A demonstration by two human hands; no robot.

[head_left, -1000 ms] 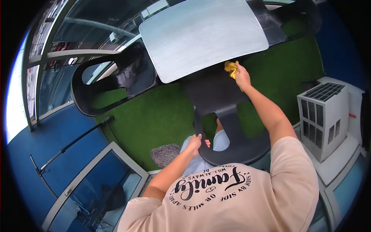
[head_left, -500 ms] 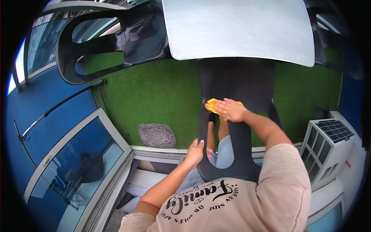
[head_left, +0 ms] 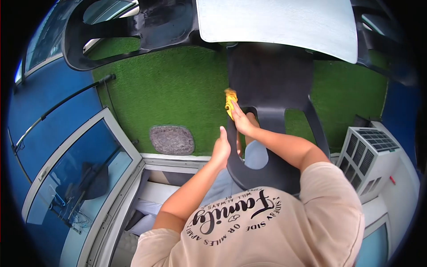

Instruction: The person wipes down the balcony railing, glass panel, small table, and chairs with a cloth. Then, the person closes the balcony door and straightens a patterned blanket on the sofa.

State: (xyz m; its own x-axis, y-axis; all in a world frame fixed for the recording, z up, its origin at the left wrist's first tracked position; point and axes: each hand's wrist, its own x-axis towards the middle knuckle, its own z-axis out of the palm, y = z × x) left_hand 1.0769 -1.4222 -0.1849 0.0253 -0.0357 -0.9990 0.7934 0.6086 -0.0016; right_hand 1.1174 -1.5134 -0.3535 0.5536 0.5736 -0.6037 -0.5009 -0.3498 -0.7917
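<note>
Yellow cloth (head_left: pixel 230 101) is at the L edge of the black chair (head_left: pixel 271 80), abt where seat meets backrest, bunched up. R hand (head_left: pixel 241 120) has hold of it, fingers extended & close together, pressing it to that edge; R forearm crosses over the chair back from the right. L hand (head_left: pixel 221 150) is nearer the person, just beside the L rim of the backrest, thumb pointing up & away; its other fingers are hidden, so can't tell how far it's closed or if it grips the rim. Chair's seat runs far, up to the near edge of the white table (head_left: pixel 280 22); its backrest is nr the person's T-shirt (head_left: pixel 253 227). Second black chair (head_left: pixel 167 24) is far L. Green turf (head_left: pixel 191 98) lies underneath, w/ a grey mat (head_left: pixel 172 139) on the L. White vented unit (head_left: pixel 369 155) is on the R.
</note>
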